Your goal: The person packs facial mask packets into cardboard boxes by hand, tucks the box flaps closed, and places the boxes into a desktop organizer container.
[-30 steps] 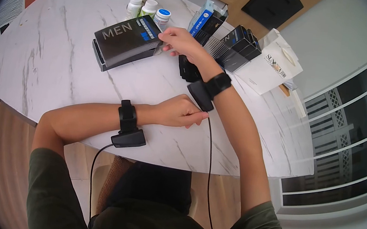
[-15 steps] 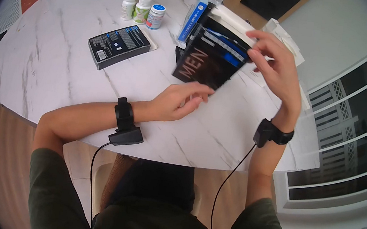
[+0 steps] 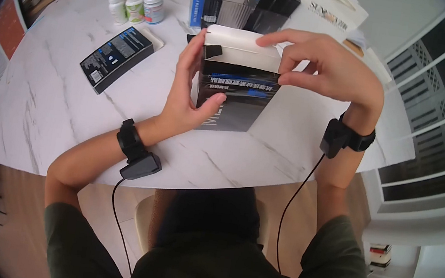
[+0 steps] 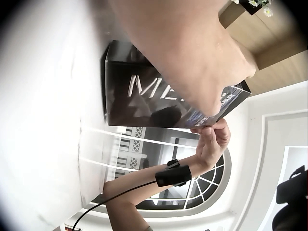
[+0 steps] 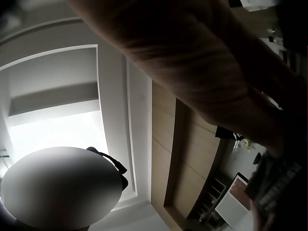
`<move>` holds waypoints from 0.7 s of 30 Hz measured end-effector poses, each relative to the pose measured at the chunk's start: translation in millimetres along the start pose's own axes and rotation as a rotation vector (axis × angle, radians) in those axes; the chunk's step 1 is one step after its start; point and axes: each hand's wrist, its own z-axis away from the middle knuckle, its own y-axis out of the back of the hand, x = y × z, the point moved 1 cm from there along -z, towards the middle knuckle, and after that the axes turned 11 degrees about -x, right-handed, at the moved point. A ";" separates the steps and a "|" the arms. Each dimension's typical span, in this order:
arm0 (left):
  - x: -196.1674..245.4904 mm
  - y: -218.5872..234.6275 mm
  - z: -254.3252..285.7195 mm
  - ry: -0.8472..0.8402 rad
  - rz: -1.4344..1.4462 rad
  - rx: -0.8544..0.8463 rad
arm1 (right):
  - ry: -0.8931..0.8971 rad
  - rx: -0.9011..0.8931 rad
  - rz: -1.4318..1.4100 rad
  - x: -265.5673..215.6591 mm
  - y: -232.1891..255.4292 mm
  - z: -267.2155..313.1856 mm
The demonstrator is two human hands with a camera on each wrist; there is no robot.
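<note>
The open black MEN box [image 3: 238,107] stands upright in from the tabletop's [image 3: 197,161] front edge, seemingly for easy reach by both hands. The left hand [image 3: 186,97] wraps its left side, thumb on the printed face, likely steadying it; the right hand [image 3: 330,66] pinches its top right corner, index finger against the raised flap [image 3: 231,36], apparently to hold the top open.

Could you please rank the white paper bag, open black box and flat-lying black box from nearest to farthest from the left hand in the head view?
1. Open black box: held by the left hand.
2. Flat-lying black box: to the hand's left.
3. White paper bag: back right.
</note>
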 end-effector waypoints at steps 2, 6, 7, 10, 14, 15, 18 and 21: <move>2.0 -0.6 2.0 0.019 0.022 -0.040 | -0.017 0.019 -0.001 -1.0 -0.4 3.9; 7.0 -1.9 5.1 0.082 0.054 -0.076 | -0.050 0.027 -0.008 -6.9 -0.3 6.0; 7.5 -1.7 4.7 0.112 0.068 -0.065 | -0.055 0.028 -0.018 -7.0 -1.5 6.1; 10.0 -2.7 6.0 0.112 0.047 -0.063 | -0.019 0.062 0.017 -3.7 -4.3 6.0; 9.4 0.3 6.4 0.104 0.037 -0.057 | -0.082 0.034 0.058 -20.9 -1.7 4.6; 9.1 -0.4 6.6 0.103 0.035 -0.065 | -0.083 0.042 0.056 -22.3 -2.3 4.5; 7.8 -2.1 7.8 0.106 0.116 0.012 | -0.090 0.052 0.045 -23.4 -1.5 5.4; 6.8 -0.8 10.0 0.096 0.022 0.018 | -0.031 0.025 0.024 -23.5 5.0 6.5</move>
